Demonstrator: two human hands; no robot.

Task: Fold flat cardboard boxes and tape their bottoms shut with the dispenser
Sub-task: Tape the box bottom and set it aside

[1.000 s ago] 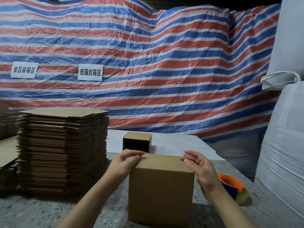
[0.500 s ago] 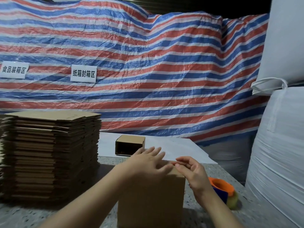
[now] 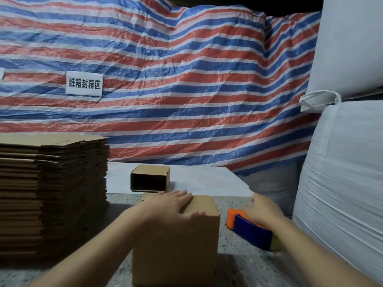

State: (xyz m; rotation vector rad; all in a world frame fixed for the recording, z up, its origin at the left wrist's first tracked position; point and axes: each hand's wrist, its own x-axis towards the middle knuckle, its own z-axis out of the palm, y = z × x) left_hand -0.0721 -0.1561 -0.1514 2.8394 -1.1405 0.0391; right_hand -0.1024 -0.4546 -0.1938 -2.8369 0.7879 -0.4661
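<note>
Taking the box (image 3: 176, 243) as the landmark: to its left stands the stack (image 3: 51, 193) of flat cartons, well apart from it, so nothing there should interfere. The left hand (image 3: 172, 204) lies spread, fingers straight, pressing down on the box's top flaps. If that pressure eases before tape goes on, the flaps will likely spring up and the seam will gape; if it presses off-centre, the light box could tip or skid on the desk (image 3: 238, 266).

To the right of the box, the right hand (image 3: 263, 212) rests over the dispenser (image 3: 250, 228), fingers curled onto it. Whether it grips firmly I cannot tell; a loose hold could let the tool slip on lifting, and its cutting edge sits close to the fingers. Tape laid crooked would wrinkle or miss the seam.

The box itself is plain brown cardboard, upright, squared up, its upturned flaps folded flat, no tape visible. Behind it lies a smaller box (image 3: 150, 178), open side facing the camera.
</note>
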